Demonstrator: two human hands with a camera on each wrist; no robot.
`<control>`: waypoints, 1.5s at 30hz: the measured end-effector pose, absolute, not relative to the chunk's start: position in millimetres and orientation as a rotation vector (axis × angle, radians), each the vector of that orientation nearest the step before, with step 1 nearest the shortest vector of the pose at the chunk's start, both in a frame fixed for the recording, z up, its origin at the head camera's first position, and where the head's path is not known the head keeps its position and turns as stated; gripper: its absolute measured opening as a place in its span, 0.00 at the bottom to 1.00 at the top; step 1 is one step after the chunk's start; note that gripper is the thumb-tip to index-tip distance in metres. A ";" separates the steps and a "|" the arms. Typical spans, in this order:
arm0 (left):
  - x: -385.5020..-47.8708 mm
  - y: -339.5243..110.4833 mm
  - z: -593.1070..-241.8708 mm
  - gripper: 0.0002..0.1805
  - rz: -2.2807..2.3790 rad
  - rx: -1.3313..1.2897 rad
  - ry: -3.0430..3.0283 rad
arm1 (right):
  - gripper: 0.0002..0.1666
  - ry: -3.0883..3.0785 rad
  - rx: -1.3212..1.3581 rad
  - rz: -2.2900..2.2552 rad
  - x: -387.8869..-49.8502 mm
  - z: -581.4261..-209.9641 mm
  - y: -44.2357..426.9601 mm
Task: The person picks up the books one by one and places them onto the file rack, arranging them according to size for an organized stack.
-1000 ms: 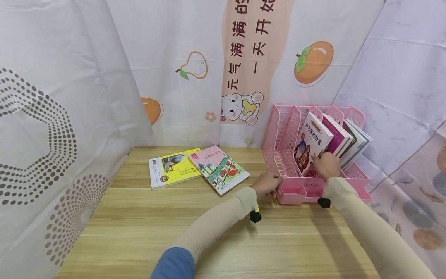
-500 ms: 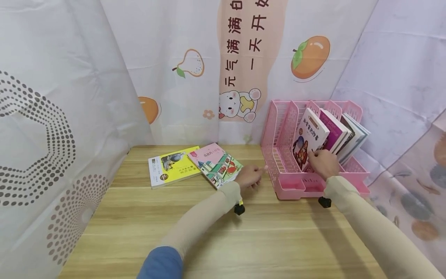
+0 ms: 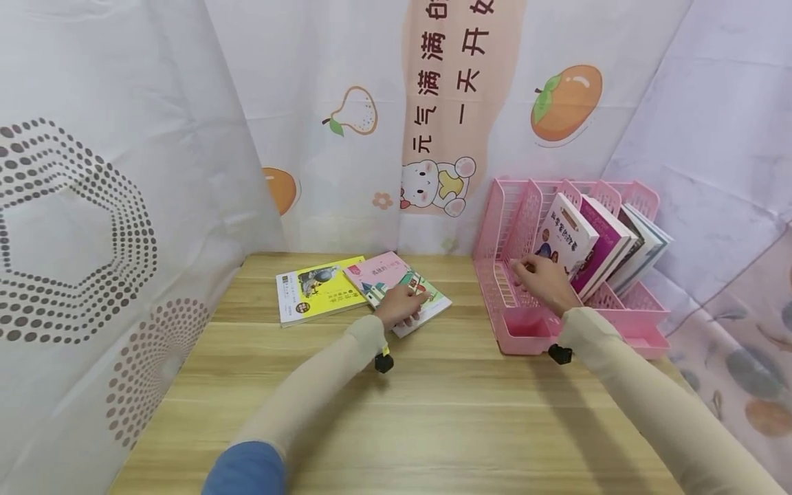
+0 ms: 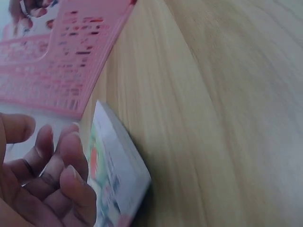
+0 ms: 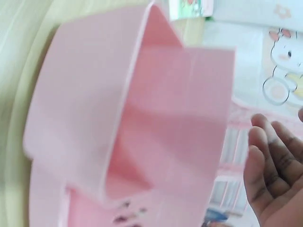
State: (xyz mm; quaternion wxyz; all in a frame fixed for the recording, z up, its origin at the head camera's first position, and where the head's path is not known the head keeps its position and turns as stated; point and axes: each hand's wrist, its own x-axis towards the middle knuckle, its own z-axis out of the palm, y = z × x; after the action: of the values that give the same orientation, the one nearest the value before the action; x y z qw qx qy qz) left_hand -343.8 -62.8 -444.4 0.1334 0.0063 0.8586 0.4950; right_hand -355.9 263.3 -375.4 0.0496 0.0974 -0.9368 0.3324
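Observation:
Over the pink-and-green picture book [image 3: 375,269] on the table hovers my left hand [image 3: 401,306], fingers loosely bent and holding nothing; it covers part of the cover. In the left wrist view the fingers are just above that book [image 4: 124,161], and contact cannot be told. My right hand [image 3: 546,280] is raised at the front of the pink book rack [image 3: 526,346], before its left compartments, with relaxed fingers and nothing in them. Just behind it leans a white picture book [image 3: 569,230], its lower part hidden by the hand.
A yellow book [image 3: 326,290] lies flat at the left, its edge beneath the pink one. Right of the white book, a purple book [image 3: 599,237] and several pale books [image 3: 646,246] lean in the rack. A printed curtain [image 3: 309,213] hangs behind the wooden table [image 3: 427,426].
My left hand has moved left from the rack to above the pink book. The right hand has let go of the white book and shifted up and left.

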 end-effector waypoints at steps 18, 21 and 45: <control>-320.9 -131.2 -463.2 0.26 1.488 -0.223 2.404 | 0.24 -2.837 0.560 1.039 -360.6 -387.6 209.1; -316.9 -132.9 -465.2 0.24 1.508 -0.242 2.381 | 0.25 -2.866 0.567 1.047 -359.4 -389.7 201.4; -315.4 -119.9 -478.6 0.14 1.838 -0.325 2.069 | 0.22 -2.918 0.714 1.365 -350.0 -421.3 151.9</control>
State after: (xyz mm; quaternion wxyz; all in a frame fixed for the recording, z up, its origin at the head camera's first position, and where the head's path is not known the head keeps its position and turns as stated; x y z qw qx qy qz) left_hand -315.4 -119.9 -478.6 0.1765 -0.1149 0.7310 0.6491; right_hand -350.0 151.9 -421.3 -0.0791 0.2158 -0.8815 0.4125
